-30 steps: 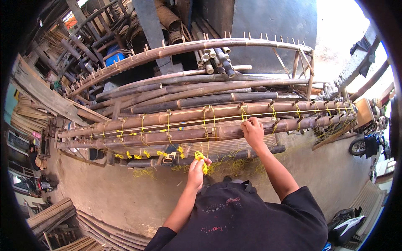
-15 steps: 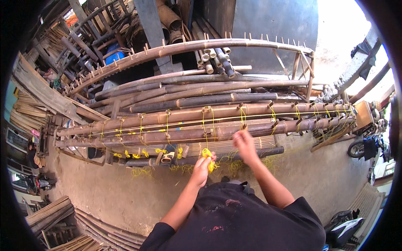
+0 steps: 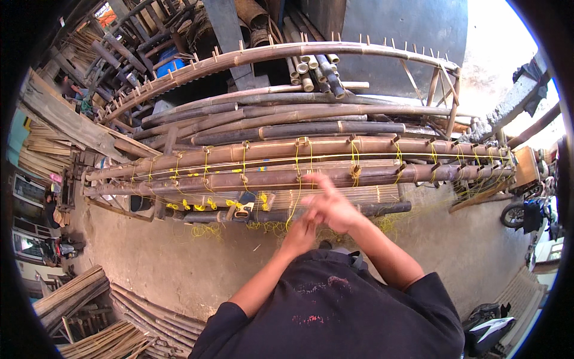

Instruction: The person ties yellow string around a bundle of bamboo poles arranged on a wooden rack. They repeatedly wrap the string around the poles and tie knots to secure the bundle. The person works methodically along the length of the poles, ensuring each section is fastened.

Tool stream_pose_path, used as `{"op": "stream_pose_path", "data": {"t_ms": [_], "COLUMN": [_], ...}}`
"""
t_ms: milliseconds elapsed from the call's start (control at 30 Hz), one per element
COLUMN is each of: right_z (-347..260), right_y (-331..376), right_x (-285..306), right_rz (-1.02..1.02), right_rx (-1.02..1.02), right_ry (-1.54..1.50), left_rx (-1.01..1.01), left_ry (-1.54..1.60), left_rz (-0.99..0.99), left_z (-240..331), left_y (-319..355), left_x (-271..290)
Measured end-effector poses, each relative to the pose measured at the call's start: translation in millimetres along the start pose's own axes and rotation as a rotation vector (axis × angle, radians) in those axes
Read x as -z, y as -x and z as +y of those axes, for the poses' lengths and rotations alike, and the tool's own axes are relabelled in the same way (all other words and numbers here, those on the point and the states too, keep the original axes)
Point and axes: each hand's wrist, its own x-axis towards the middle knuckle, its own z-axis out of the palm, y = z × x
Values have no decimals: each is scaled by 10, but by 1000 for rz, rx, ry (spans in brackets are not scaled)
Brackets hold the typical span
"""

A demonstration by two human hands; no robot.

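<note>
Step in hand: the person stands at a rack of long bamboo poles (image 3: 335, 146) bound with yellow cord (image 3: 297, 157); both hands are drawn together in front of the chest, just short of the poles, which reads as handling a length of cord between ties rather than knotting on the pole itself.
Left hand: the left hand (image 3: 301, 232) sits low, partly behind the right; its fingers look curled narrow, but whether they pinch cord cannot be told.
Right hand: the right hand (image 3: 330, 206) lies over the left, fingers (image 3: 315, 179) stretched out and smeared by motion; an open spread seems likely, not certain.
Where the cord is: ties loop around the two front poles at intervals along the rack, and loose yellow strands (image 3: 206, 230) lie on the concrete floor (image 3: 149, 263) under it.
Next move calls for: reaching forward to the poles near the middle tie, with the cord pulled taut before any wrap.
Hard to make out: the hands overlap and blur, so any strand between them is not visible. The dark shirt (image 3: 335, 311) hides the lower body. Pole ends bend and dim toward the picture's rim.
</note>
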Motion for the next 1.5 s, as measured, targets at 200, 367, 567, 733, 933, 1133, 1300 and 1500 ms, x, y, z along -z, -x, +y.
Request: {"op": "stream_pose_path", "data": {"t_ms": [200, 367, 567, 733, 933, 1133, 1300, 1500], "right_z": [-315, -176, -212, 263, -193, 321, 20, 177], "right_y": [180, 67, 99, 233, 135, 203, 253, -59], "right_x": [-209, 111, 8, 163, 107, 240, -153, 113], "right_rz": [-130, -107, 27, -154, -419, -68, -371, -190], "right_rx": [-3, -292, -283, -491, -456, -620, -168, -572], "right_ry": [841, 17, -271, -592, 99, -588, 144, 46], "left_rx": [165, 242, 182, 258, 129, 271, 281, 356], "left_ry": [496, 817, 443, 167, 90, 514, 264, 499], "left_rz": [-47, -116, -72, -56, -307, -490, -60, -446], "left_z": [-335, 84, 208, 494, -48, 279, -930, -79], "left_y": [9, 87, 127, 40, 137, 24, -44, 49], "left_x": [185, 206, 288, 386, 137, 396, 381, 242]}}
